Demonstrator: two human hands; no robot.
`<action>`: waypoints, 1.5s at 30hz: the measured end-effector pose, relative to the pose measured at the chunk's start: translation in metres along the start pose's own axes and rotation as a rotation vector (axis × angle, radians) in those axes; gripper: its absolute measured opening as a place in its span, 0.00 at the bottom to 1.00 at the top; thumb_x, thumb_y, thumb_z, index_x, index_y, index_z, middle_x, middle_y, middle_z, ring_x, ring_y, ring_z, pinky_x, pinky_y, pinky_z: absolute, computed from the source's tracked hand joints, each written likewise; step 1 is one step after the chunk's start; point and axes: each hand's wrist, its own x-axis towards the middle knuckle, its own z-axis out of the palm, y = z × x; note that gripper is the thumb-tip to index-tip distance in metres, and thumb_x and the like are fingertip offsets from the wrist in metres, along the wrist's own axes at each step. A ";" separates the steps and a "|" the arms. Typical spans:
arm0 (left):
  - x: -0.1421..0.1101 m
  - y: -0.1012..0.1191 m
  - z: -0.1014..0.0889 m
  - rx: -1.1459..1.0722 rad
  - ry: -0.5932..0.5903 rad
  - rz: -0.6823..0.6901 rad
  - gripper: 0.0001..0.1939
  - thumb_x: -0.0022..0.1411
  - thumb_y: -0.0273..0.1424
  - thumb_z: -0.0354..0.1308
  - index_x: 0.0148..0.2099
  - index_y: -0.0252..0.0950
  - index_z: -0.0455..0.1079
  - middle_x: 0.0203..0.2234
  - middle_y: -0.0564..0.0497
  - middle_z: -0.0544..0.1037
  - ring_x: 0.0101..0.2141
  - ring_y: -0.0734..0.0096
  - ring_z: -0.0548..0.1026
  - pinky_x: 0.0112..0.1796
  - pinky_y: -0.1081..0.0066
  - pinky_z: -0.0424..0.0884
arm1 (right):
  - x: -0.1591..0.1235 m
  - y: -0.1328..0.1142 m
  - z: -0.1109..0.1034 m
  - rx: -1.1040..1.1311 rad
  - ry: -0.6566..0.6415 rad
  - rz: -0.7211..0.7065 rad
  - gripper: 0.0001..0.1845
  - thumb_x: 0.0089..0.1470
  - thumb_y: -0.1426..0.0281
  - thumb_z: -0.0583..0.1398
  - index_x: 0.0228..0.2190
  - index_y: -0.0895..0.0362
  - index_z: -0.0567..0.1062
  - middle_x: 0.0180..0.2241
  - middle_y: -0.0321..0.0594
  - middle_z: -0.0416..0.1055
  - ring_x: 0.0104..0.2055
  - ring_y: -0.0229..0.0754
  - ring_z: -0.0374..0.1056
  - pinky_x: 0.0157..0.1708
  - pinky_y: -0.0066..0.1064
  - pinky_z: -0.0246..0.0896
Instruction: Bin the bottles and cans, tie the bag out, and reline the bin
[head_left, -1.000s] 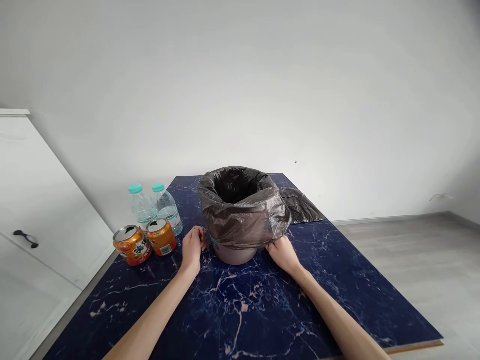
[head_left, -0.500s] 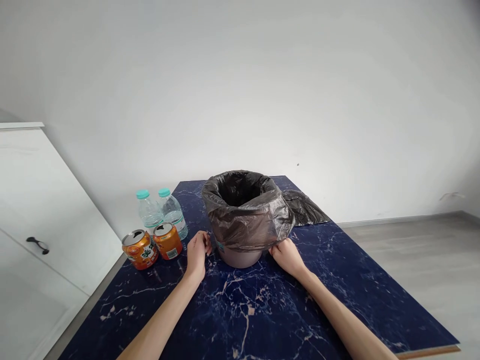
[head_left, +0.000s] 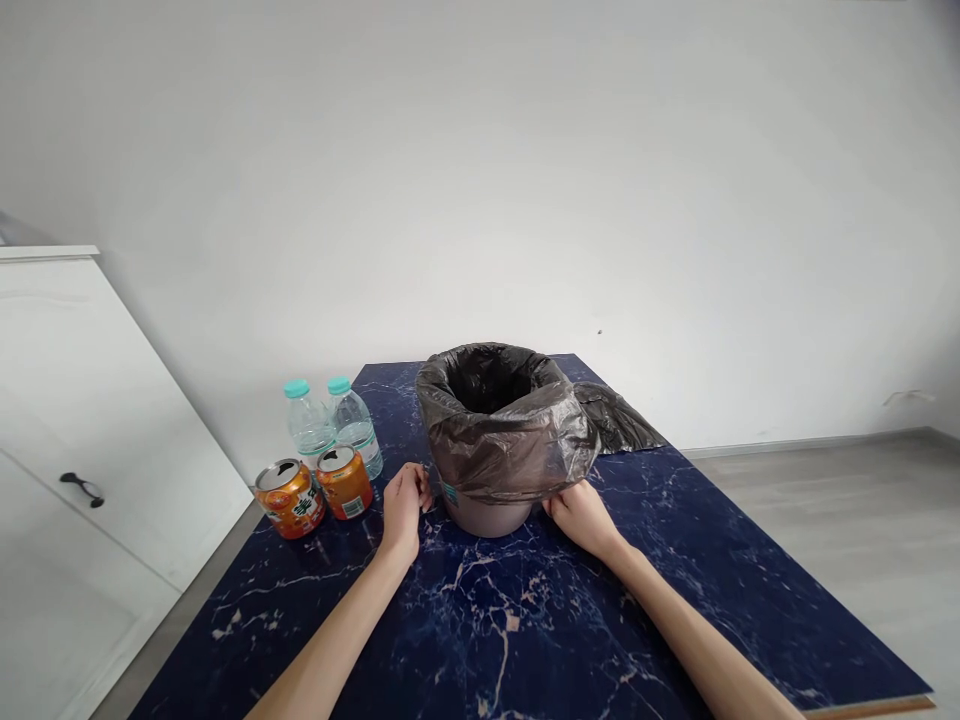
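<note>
Head view: I look down along my bare left forearm (head_left: 337,630) and right forearm (head_left: 686,630), both reaching over a dark blue marbled table (head_left: 480,650).
Right hand (head_left: 581,515): closed into a fist, knuckles up, right at the low hem of the bag; I cannot tell whether my fingers pinch the plastic.
Left hand (head_left: 405,503): just beside the bin's left side, fingers curled inward; I cannot tell whether they are fully closed or hold anything.
Bin (head_left: 489,518): upright on the table between my hands, its greyish lower part showing under the plastic.
Black bag (head_left: 510,440): lining the bin and folded out over its rim, mouth wide, hanging lower on the right.
Orange cans: the left one (head_left: 292,505) and the right one (head_left: 345,485) stand opened, side by side, left of my left hand.
Clear bottles: two, the left (head_left: 310,425) and the right (head_left: 352,425), upright behind the cans, with turquoise caps.
Black plastic (head_left: 615,420): spread flat behind the bin, to its right.
Surroundings: white cabinet (head_left: 112,400) at left, grey floor (head_left: 810,500) at right, pale wall (head_left: 480,180) beyond.
</note>
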 end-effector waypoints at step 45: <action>0.041 0.194 -0.033 1.605 0.217 0.638 0.25 0.73 0.43 0.53 0.65 0.36 0.66 0.58 0.38 0.77 0.37 0.51 0.81 0.32 0.62 0.70 | -0.002 -0.005 -0.003 0.076 -0.066 -0.045 0.17 0.53 0.81 0.51 0.23 0.53 0.74 0.28 0.37 0.77 0.34 0.42 0.72 0.39 0.29 0.57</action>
